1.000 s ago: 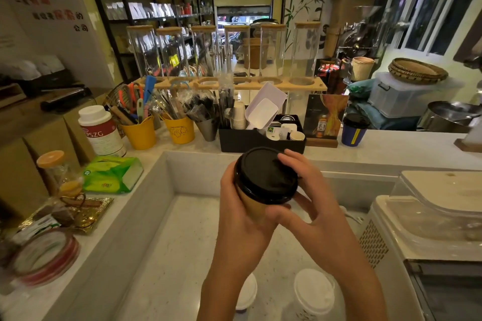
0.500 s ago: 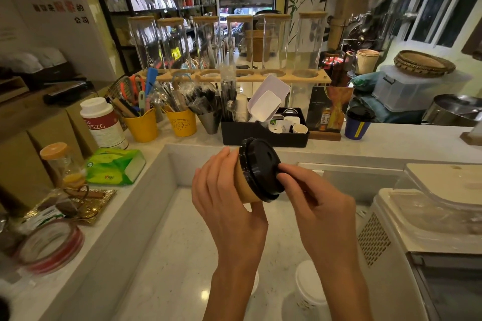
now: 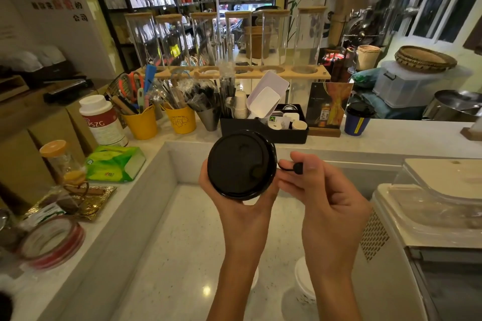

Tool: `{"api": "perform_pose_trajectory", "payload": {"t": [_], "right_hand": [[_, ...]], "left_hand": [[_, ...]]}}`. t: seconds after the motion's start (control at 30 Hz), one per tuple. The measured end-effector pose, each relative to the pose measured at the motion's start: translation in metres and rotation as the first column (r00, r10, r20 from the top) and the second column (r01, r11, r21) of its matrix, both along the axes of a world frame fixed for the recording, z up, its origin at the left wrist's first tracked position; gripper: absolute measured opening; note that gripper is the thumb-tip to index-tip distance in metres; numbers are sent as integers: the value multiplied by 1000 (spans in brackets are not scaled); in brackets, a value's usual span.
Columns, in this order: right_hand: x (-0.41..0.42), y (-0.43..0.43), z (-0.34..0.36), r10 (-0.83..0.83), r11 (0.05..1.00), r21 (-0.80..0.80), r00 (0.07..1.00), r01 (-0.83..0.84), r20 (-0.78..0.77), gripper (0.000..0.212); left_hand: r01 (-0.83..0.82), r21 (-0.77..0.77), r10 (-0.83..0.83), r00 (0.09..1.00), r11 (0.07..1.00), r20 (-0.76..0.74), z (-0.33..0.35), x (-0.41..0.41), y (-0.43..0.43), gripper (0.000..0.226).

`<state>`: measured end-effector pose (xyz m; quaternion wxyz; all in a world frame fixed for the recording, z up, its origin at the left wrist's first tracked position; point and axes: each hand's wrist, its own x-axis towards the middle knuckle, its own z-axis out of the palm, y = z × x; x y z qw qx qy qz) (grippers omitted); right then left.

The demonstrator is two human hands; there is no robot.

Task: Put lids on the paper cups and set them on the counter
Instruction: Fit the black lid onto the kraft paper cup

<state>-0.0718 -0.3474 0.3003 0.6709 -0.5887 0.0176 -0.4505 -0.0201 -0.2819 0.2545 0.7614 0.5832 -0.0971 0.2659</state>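
My left hand (image 3: pixel 242 206) grips a paper cup tilted toward me, so its black lid (image 3: pixel 241 164) faces the camera and hides the cup body. My right hand (image 3: pixel 320 190) pinches the lid's small black stopper (image 3: pixel 297 168), which hangs on a thin tether off the lid's right edge. A blue cup with a black lid (image 3: pixel 358 118) stands on the raised counter (image 3: pixel 391 138) at the right. Two white-lidded cups sit low on the lower worktop, one (image 3: pixel 302 279) between my forearms' right side, the other (image 3: pixel 255 277) mostly hidden behind my left wrist.
A black organiser (image 3: pixel 263 129) with small cups, yellow utensil buckets (image 3: pixel 180 120), a white canister (image 3: pixel 100 120) and a green tissue pack (image 3: pixel 114 163) line the counter. A machine with a clear cover (image 3: pixel 430 206) stands at right. Tape rolls (image 3: pixel 52 242) lie at left.
The left hand has tipped the cup until the lid faces me. The right hand left the lid's rim and now pinches the tethered stopper beside it.
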Motion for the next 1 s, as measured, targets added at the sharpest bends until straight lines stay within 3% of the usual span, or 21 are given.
{"api": "perform_pose_trajectory", "payload": {"t": [0.1,0.27,0.43,0.57,0.67,0.77,0.83,1.0], "right_hand": [[-4,9,4,36,999,33,999,-37,17,21],[-5,6,5,73,995,63,997,-74,11,22],[-4,0,3,106,984,147,994,-102,-21,24],[-1,1,0,90,987,138,996,-87,-17,21],[0,3,0,48,988,149,999,-48,2,19],[0,6,-2,-11,994,108,1000,8,25,20],[-1,8,-3,-29,996,88,999,25,45,20],[-4,5,-2,13,990,143,999,-18,34,27]], "left_hand": [[51,-69,-53,998,996,-26,0,1,-4,93],[10,-47,-8,999,999,38,0,3,-5,95],[-177,148,127,946,973,298,4,8,5,109],[-275,287,175,928,918,330,10,3,11,109],[-257,338,184,955,905,234,8,-4,8,95],[-20,193,16,1000,981,23,7,-13,-2,94],[39,138,-31,998,990,-56,3,-15,-8,95],[4,121,2,999,993,-51,-1,-13,-13,93]]}}
